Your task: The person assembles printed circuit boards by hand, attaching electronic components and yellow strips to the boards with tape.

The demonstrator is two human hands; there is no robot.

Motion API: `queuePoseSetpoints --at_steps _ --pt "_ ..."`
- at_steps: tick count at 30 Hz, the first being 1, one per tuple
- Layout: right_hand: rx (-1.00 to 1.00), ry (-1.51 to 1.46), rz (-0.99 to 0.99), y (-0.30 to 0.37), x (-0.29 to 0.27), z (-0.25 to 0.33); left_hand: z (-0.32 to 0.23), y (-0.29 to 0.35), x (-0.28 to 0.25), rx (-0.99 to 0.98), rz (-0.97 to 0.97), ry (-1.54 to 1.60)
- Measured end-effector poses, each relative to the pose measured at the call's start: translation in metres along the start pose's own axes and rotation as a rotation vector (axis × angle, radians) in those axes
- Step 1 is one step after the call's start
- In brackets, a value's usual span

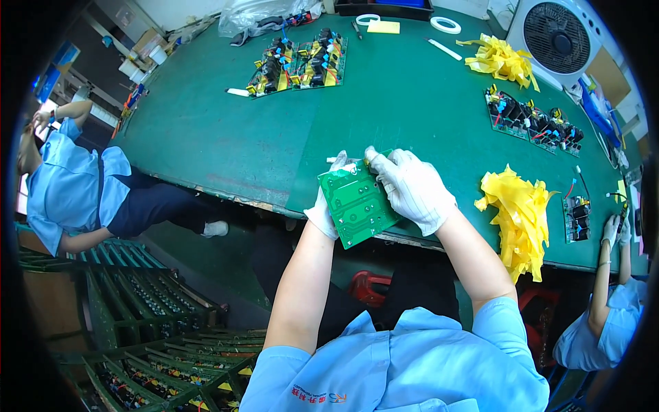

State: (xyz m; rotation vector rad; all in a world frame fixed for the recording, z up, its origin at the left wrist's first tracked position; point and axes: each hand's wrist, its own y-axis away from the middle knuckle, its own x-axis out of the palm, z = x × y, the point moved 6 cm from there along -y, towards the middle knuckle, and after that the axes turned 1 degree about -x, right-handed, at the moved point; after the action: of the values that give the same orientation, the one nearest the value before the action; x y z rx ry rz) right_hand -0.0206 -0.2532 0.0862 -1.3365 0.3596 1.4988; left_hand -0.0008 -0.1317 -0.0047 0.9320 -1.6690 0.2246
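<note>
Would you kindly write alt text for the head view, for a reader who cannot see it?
Two white-gloved hands, left hand and right hand, hold a green rectangular circuit board solder side up over the near edge of a green worktable. Heaps of crumpled yellow tape and populated circuit boards lie on the table.

Both gloved hands grip a green circuit board [357, 204] at the near edge of the green bench [226, 137]: left hand [328, 199] behind it, right hand [412, 187] on top. Yellow tape scraps [516, 220] lie just right.
</note>
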Motion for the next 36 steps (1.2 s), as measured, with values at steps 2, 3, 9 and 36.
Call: queuePoseSetpoints --at_steps 2,3,9,36 --pt "-0.022 0.024 0.039 -0.003 0.003 0.0 0.0 -0.001 -0.003 0.0 -0.022 -0.015" --pt "-0.01 -0.037 0.048 -0.003 0.006 -0.004 0.0 -0.002 -0.005 0.003 -0.017 -0.018" --pt "0.026 -0.288 -0.048 -0.002 0.004 -0.01 0.002 0.004 0.006 -0.028 -0.015 -0.027" --pt "0.694 0.329 0.212 0.178 -0.031 -0.044 -0.002 -0.002 -0.018 0.096 -0.043 -0.053"
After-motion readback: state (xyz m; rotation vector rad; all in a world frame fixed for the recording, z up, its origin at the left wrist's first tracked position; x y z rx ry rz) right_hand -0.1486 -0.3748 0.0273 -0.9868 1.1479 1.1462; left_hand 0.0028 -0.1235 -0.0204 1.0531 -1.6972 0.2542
